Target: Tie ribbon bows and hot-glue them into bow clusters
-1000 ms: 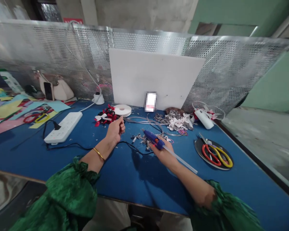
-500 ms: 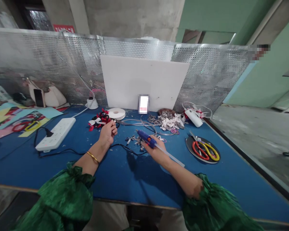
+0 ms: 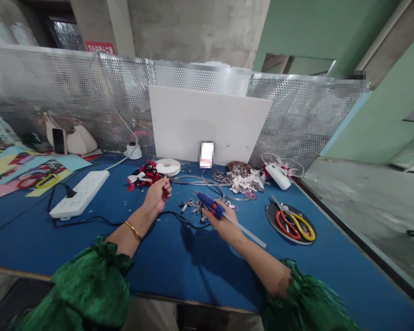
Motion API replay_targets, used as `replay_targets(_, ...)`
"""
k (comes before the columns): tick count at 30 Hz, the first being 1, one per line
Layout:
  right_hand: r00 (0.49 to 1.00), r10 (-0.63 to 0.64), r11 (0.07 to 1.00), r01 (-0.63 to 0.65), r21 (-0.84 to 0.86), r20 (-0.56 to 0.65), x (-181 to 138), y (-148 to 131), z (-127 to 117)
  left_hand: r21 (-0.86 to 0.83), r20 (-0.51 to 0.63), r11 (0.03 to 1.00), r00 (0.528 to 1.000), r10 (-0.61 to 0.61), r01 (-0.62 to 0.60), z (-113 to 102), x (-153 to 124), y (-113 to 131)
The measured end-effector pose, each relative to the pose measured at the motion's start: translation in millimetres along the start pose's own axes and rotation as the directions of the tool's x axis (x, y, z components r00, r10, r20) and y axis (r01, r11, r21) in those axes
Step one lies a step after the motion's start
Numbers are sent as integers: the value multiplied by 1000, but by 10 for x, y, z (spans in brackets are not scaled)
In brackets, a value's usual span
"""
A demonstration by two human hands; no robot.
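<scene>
My right hand (image 3: 224,218) is wrapped round a blue hot glue gun (image 3: 209,203), its nozzle pointing to the far left. A long clear glue stick (image 3: 250,235) juts from the gun's back end. Below the nozzle lie several small grey ribbon bows (image 3: 195,207), partly covered by the gun and hand. My left hand (image 3: 158,195) is raised over the blue table (image 3: 165,262) with its fingers curled together. What they pinch, if anything, is hidden. Just beyond it are red, black and white bows (image 3: 145,175) and a roll of white ribbon (image 3: 168,166).
A white power strip (image 3: 80,195) lies at left, a black cord running from it. Red and yellow handled scissors (image 3: 293,224) rest on a round black plate (image 3: 272,216) at right. White bows (image 3: 246,181) are heaped at the back, near a lit phone (image 3: 207,155) against a white board (image 3: 210,115).
My left hand has moved slightly right and nearer, its fingers still curled. The glue gun stays in my right hand, almost where it was. The camera view has tilted up a little.
</scene>
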State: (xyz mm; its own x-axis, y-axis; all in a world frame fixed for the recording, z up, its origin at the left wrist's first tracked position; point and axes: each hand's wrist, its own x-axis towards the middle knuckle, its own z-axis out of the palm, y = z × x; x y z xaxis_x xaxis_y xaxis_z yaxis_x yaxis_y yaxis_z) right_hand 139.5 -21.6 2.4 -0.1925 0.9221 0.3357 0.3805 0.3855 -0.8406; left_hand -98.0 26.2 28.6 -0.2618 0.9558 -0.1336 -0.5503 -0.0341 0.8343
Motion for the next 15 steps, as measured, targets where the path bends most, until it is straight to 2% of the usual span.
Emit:
replay_targets(5,985,175,971,-173,166,0,53,-16,-27,12,-96,1000,995,21,-20,0,30,-17)
replay_targets(8,961,276,928,-262,266,-17,105,-33,-95,74,-92,997,996,9,-2,41,3,-42)
replay_targets(10,951,304,886,-263,381,-50,128,-40,-149,85,-56,996,998,-15,20,69,-33,-66)
replay_targets(15,894,436,652,-237,720,-101,152,-27,-241,43,-59,995,994,-88,91,86,-75,-114)
